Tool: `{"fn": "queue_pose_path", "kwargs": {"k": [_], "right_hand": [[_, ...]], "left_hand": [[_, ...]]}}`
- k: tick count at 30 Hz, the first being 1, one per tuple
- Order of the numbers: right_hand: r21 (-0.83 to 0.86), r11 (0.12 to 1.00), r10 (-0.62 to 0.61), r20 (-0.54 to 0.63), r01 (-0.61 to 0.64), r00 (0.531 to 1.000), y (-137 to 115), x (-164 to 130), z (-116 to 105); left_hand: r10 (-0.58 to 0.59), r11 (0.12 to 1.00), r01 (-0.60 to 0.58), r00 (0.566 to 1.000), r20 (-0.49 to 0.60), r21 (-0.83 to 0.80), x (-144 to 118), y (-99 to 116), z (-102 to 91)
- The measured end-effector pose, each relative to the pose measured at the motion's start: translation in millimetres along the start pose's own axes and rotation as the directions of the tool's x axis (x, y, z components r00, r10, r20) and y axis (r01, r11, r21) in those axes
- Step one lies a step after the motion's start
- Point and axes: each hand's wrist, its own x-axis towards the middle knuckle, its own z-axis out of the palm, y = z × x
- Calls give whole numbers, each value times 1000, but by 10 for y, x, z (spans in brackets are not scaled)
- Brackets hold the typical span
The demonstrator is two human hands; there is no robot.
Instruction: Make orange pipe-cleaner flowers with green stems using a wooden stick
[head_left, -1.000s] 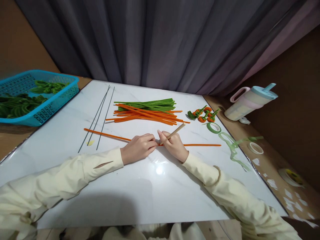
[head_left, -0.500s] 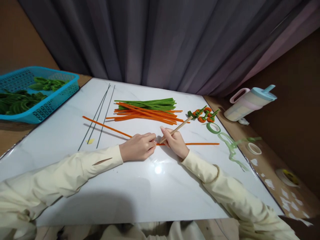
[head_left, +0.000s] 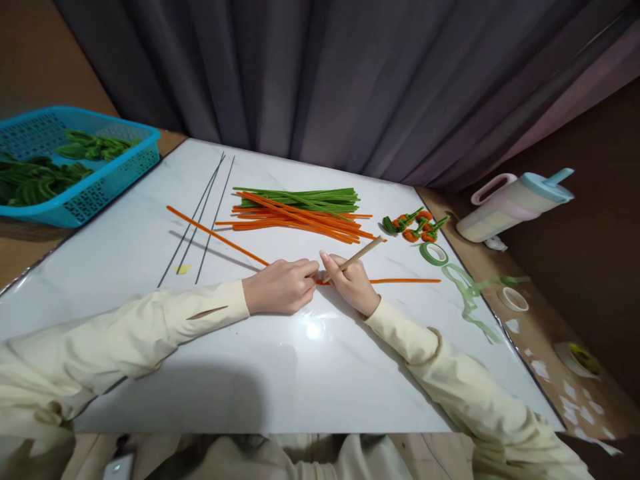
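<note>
My left hand (head_left: 283,285) is closed in a pinch on an orange pipe cleaner (head_left: 217,235), whose free end rises to the upper left above the table. My right hand (head_left: 351,285) is closed around a wooden stick (head_left: 366,249), tilted up to the right. Its lower end meets orange pipe cleaner between the hands. Another orange length (head_left: 407,281) runs out to the right from beneath my right hand; whether it is the same piece is hidden by the fingers. Behind the hands lie a pile of orange pipe cleaners (head_left: 295,223) and green pipe cleaners (head_left: 305,199).
Several small orange-and-green pumpkin shapes (head_left: 424,227) lie right of the piles, beside green tape (head_left: 434,254). Dark thin wires (head_left: 215,220) lie at left. A blue basket (head_left: 113,175) with green pieces stands far left. A tumbler (head_left: 515,205) and white tape roll (head_left: 513,299) are at right.
The camera view has tilted and shifted slightly. Both hands keep their grips and stay close together; the wooden stick leans a little lower to the right.
</note>
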Motion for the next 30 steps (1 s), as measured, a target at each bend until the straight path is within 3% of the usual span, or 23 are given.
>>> {"fn": "queue_pose_path", "kwargs": {"k": [5,17,21,27,30], "right_hand": [[183,970,171,-41,-160,984,-21,-12,-29],[-51,998,-41,60,44,997,-10,-3,42],[-37,999,-9,38,10,999,-27,-4,43],[147,977,163,-54,-153,985,-40,-1,-2],[176,973,167,-73,-152,983,-52,9,-9]], "left_hand": [[24,999,-23,1000,-17,23,7,7,-9],[17,999,-20,997,75,39,6,11,9],[21,999,-23,997,75,30,-2,21,-3],[-55,996,57,998,39,-75,2,3,-57],[-56,992,61,997,47,-113,9,-11,-55]]}}
